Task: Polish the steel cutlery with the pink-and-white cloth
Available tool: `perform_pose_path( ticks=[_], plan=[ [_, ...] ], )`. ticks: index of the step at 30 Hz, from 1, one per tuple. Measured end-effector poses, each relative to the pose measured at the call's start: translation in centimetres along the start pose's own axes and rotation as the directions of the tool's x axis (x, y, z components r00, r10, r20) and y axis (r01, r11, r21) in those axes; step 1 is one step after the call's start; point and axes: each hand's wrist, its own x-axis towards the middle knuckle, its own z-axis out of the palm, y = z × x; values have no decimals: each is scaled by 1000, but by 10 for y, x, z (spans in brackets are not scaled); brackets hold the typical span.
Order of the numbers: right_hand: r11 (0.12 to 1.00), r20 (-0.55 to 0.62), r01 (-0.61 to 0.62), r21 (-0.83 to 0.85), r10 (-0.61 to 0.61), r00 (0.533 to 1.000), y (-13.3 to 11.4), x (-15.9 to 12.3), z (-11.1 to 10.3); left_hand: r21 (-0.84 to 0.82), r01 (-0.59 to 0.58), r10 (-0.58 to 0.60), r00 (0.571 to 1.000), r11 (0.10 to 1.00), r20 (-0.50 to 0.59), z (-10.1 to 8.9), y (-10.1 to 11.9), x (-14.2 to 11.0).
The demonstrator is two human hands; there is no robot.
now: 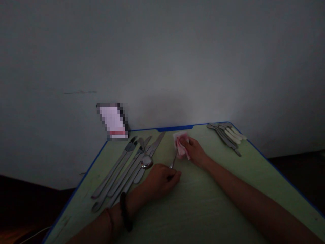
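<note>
My left hand [161,179] is closed around one end of a slim metal piece of cutlery [173,160] above the middle of the table. The other end of that piece runs into a pink and white cloth or tissue [182,149], so its kind is hidden. My right hand [195,150] pinches the cloth around it, thumb on top. Left of my left hand lie several long table knives [119,169], side by side and slanting away from me. A shiny spoon [146,162] rests across them, bowl toward me.
At the far right corner lies a bunch of cutlery [223,135], some with white handles. A pixelated screen device [113,122] leans on the wall [162,61] at the far left. The pale green table [203,210] has a blue rim.
</note>
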Motion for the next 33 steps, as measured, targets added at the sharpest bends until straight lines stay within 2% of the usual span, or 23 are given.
perform_pose_path(
  ticks=[3,6,12,16,21,33],
  plan=[
    [986,33,13,-168,-7,999,0,1,-5,-24,5,-6,1000,1000,-21,3,-1,-1],
    [976,46,20,-216,-11,999,0,1,-7,-51,22,-23,999,998,-25,4,-3,-1],
    [985,-77,41,-167,-54,996,1,-2,-2,-119,88,-94,995,989,-39,2,-3,3],
    [999,-128,3,-41,-8,992,0,-3,1,-127,103,-109,993,987,-39,-1,-1,5],
    [999,-132,-43,7,44,990,-1,-3,3,-96,64,-67,998,993,-23,-2,0,4],
    [997,-87,19,-75,-25,996,1,-2,0,-3,15,-15,1000,1000,22,-2,1,3]
  ],
)
